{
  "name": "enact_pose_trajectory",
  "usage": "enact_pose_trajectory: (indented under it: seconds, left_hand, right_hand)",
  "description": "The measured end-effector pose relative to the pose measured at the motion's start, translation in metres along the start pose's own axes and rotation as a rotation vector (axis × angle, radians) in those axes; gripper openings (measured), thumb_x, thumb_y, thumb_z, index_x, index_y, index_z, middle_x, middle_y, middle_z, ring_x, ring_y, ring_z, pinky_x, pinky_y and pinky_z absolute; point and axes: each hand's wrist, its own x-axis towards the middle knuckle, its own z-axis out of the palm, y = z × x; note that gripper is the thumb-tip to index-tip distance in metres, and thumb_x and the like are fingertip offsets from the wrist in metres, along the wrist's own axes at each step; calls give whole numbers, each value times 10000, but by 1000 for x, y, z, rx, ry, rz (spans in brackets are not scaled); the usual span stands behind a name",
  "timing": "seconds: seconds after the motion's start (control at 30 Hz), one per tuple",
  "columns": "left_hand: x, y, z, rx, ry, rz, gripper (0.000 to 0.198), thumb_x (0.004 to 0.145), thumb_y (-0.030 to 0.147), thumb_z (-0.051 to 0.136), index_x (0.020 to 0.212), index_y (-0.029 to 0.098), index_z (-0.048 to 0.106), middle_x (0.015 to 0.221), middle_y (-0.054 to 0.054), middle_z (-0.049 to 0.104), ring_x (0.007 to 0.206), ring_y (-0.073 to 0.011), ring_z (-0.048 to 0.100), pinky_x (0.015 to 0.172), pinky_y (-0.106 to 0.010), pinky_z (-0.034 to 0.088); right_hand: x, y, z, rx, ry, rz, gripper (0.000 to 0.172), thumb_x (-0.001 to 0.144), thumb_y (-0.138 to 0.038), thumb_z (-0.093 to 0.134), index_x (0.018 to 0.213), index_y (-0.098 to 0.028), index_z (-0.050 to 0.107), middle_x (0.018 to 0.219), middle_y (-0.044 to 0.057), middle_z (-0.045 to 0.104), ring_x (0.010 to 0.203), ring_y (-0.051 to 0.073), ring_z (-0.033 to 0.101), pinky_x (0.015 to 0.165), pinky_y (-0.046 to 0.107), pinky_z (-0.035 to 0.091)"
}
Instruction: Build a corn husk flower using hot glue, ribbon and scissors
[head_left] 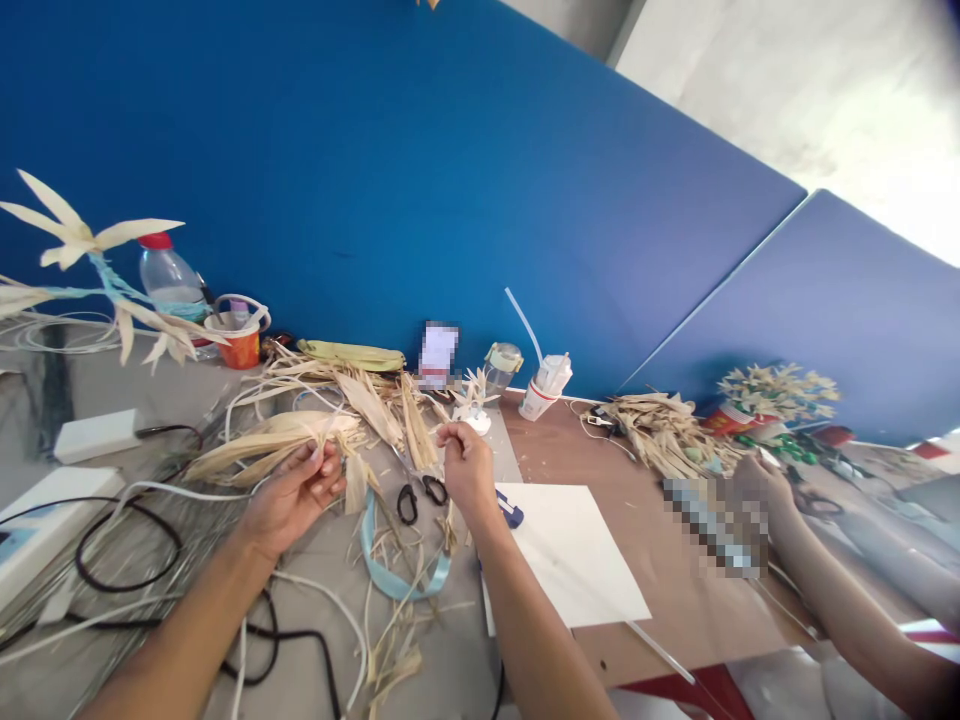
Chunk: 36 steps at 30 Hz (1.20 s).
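My left hand [296, 490] pinches a small pale strip [322, 440] between thumb and fingertips, in front of a heap of dried corn husks [262, 440]. Its exact kind is hard to make out. To the right, my right hand [466, 465] is raised with the fingers curled together; whatever is in them, if anything, is hidden. Between the hands lie scissors [420, 497] with black handles and a loop of light blue ribbon [401, 590]. Just behind my right hand stands a small husk flower [474, 390] on a white base.
White paper [570, 560] and a blue cutter [510, 510] lie by my right forearm. Cables [127, 540] cross the left side. Behind are a bottle [169, 275], a red cup [238, 345], a phone [439, 353] and a jar [501, 368]. A co-worker's hand [772, 490] is at right.
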Motion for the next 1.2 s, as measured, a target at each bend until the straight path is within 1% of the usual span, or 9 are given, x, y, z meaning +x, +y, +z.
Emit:
enact_pose_trajectory:
  seconds: [0.2,0.33,0.5,0.63,0.73,0.8,0.9,1.1,1.2]
  left_hand:
    - [1,-1,-1,4,11,-5,113,714,138,693,817,121,649,640,12,527,459,-31,409,535,-208,441]
    - [0,0,-1,5,11,1,108,728,136,681,828,123,644,648,15,526,444,-24,400,518,-201,436]
    - [-1,3,1,-16,12,18,57,807,150,604,857,129,623,591,49,468,391,-8,314,461,-172,398]
    - [0,3,0,-33,23,40,67,832,173,577,854,118,610,557,61,417,393,-18,293,445,-174,381]
    - [0,3,-3,-22,43,56,79,824,179,589,849,108,611,558,57,416,406,-24,303,452,-178,382]
    - [1,4,-4,-16,49,61,95,808,188,610,849,103,614,560,57,417,409,-25,302,446,-176,373]
    - [1,6,-3,5,65,65,114,782,198,640,843,105,619,562,61,420,407,-20,285,442,-171,361]
    - [-1,-3,4,207,117,-5,175,707,230,720,807,118,629,526,76,397,411,-21,255,443,-163,335]
    - [-3,-14,7,331,141,-65,210,694,274,730,818,138,629,472,90,354,412,-40,286,438,-169,317]
  right_hand:
    - [4,-3,-4,-14,-69,55,194,751,-245,472,722,-143,635,630,7,574,568,127,484,569,236,367]
    - [1,-6,5,-179,-142,44,363,813,-386,474,562,-149,587,505,-9,493,515,119,443,530,236,327]
    - [-1,-3,32,-271,-268,-53,182,803,-201,498,883,-161,656,865,66,650,765,149,575,703,241,411]
    - [-10,-11,59,-448,-499,-46,306,795,-397,538,945,-154,650,905,108,658,754,206,618,663,287,442]
    - [-19,-18,78,-590,-425,-139,477,733,-474,591,1056,-123,599,1016,168,623,805,263,624,670,332,451]
    - [-22,-20,87,-604,-393,-162,370,731,-382,602,987,-116,617,969,168,636,822,271,618,681,334,441]
    - [-18,-17,91,-499,-397,-57,125,740,-219,547,776,-140,637,785,106,656,724,211,603,637,287,411]
    - [-4,-12,65,205,-312,267,153,707,-282,549,608,-165,547,517,-46,481,491,90,421,486,196,327]
    - [-8,-15,55,354,-241,288,151,667,-287,568,585,-166,528,507,-56,457,481,83,391,483,199,321]
